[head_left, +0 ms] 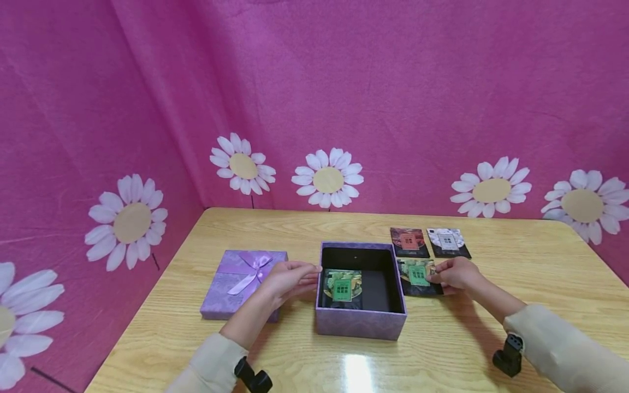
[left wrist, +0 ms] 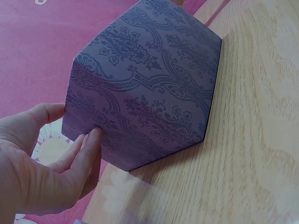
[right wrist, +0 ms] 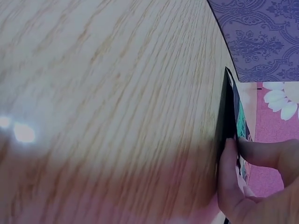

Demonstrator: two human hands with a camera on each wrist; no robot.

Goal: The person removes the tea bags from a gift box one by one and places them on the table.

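A purple patterned gift box stands uncovered, with one green-labelled packet lying flat inside at the left. My left hand holds the box by its left wall. In the left wrist view, the thumb is at the rim and the fingertips press the outer side. My right hand pinches the right edge of another green-labelled packet beside the box. The right wrist view shows thumb and fingers on both faces of this packet, its edge tilted off the table.
A red-labelled packet and a white-labelled packet lie behind the right hand. The purple lid with a ribbon bow rests left of the box on the wooden table. A pink flowered cloth hangs behind.
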